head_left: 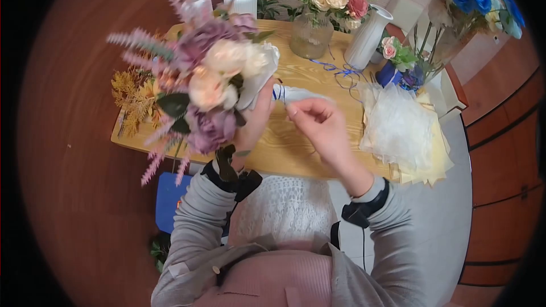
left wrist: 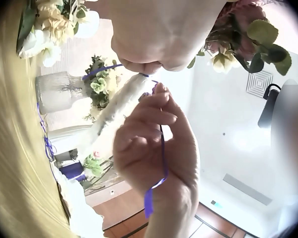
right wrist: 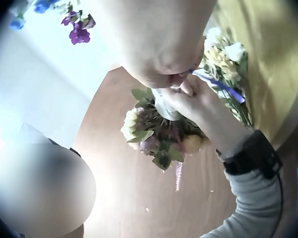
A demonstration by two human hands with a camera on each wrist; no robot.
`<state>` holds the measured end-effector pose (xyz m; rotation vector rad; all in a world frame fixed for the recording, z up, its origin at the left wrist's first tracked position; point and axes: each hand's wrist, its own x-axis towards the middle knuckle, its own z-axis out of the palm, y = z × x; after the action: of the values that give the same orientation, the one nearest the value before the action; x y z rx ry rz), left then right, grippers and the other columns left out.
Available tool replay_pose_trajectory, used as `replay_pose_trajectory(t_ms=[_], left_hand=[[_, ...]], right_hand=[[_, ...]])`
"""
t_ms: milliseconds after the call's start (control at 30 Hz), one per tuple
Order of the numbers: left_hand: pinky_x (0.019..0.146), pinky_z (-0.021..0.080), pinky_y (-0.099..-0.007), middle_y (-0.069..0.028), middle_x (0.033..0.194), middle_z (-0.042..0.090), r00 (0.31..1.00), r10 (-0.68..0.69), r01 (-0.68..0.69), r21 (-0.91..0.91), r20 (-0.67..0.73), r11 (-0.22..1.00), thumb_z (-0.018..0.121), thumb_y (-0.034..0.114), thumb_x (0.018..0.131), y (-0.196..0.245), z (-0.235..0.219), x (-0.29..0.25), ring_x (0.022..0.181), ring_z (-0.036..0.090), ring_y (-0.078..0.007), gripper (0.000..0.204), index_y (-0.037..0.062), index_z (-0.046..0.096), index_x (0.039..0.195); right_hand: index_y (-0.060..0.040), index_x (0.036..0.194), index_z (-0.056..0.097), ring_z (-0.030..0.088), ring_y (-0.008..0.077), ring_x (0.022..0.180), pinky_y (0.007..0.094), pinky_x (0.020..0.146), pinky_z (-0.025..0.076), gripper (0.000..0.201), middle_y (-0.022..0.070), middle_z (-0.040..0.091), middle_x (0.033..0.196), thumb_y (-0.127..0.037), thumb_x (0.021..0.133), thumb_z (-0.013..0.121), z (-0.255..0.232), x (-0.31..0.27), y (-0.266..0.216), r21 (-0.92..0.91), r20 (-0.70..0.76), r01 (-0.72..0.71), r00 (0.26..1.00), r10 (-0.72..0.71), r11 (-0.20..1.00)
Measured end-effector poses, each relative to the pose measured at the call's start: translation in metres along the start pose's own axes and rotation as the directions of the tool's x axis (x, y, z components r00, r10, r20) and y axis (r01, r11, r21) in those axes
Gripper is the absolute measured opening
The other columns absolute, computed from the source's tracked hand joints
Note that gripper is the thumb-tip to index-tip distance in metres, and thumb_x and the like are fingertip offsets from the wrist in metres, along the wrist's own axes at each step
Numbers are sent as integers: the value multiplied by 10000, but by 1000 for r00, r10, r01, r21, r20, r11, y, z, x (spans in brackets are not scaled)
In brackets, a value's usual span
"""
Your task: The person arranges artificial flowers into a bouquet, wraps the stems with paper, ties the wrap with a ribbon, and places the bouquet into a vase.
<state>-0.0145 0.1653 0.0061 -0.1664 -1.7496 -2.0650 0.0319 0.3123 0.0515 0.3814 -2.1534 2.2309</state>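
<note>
My left hand [head_left: 257,122] grips a bouquet [head_left: 213,94] of cream and mauve artificial flowers with pink sprigs, tilted toward the left in the head view. White wrapping [head_left: 263,82] backs the blooms. From the fist the white-wrapped stems [left wrist: 111,106] stick out to the right. A blue-purple ribbon [left wrist: 164,158] passes around these stems close to my left fingers. Just beside them, my right hand [head_left: 325,131] pinches the ribbon between thumb and forefinger, and the ribbon's loose end hangs along the palm in the left wrist view.
On the wooden table [head_left: 284,153] stand a glass vase [head_left: 311,38] of roses and white vases [head_left: 367,40]. Loose blue ribbon [head_left: 344,71] lies near a blue spool [head_left: 388,75]. Sheets of white and cream wrapping [head_left: 401,131] cover the right end; yellow foliage [head_left: 133,99] lies left.
</note>
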Motion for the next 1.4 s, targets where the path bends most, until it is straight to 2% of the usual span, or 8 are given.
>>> replay_pose_trajectory(t_ms=[167,333,500,633,767,833,1133,1400], left_hand=[[501,338,-177,25,786,526,989,-149,138,-326,-7,935,525,227,945,28,12,-2,674,471,-21,163,90,561,1025],[366,184,-197,38,565,446,829,-259,528,-538,496,658,554,229,923,49,-7,5,407,297,-7,142,113,562,842],[349,159,-216,61,496,412,693,-466,676,-274,550,684,572,244,911,39,-18,15,347,253,-18,170,99,555,825],[357,168,-213,61,517,428,663,-471,594,-27,582,804,578,217,897,32,-16,20,360,265,-16,146,90,557,827],[342,159,-195,56,497,427,673,-489,582,12,555,813,595,219,892,16,-7,17,350,278,-7,192,80,550,766],[344,165,-192,51,510,441,597,-540,644,48,593,764,607,234,886,6,-9,16,358,283,-6,194,76,555,786],[342,170,-178,42,531,466,394,-586,747,125,707,653,584,254,902,-34,-21,15,365,306,-7,206,51,590,865],[349,148,-197,55,558,460,342,-599,770,149,724,620,607,253,880,-45,-33,15,374,289,-9,174,81,600,908]], right_hand=[[-25,1001,639,576,81,804,224,727,459,193,16,639,865,-160,865,661,19,-3,40,445,65,-183,983,172,877],[-28,940,664,579,123,802,268,724,459,148,31,645,863,-108,818,688,-1,12,29,71,-36,139,990,-136,988],[-97,793,671,574,208,792,332,728,408,165,22,616,817,-18,651,700,-42,37,4,-557,413,731,655,-633,393],[-97,823,655,569,233,777,359,694,407,159,22,611,786,-32,680,679,-45,25,-20,-665,570,733,621,-538,142],[-82,785,630,561,196,689,330,608,424,54,53,606,779,-66,755,672,-41,15,8,-636,447,596,802,-395,490],[-68,814,598,531,133,611,287,521,417,108,58,603,770,-158,857,639,-42,11,21,-448,217,66,975,37,892],[-73,1041,509,523,62,650,199,528,392,185,14,577,845,-235,954,520,-45,23,88,219,539,-542,760,362,811],[-47,978,548,517,59,643,217,529,391,173,-4,566,786,-215,936,552,-49,24,97,19,514,-347,808,288,938]])
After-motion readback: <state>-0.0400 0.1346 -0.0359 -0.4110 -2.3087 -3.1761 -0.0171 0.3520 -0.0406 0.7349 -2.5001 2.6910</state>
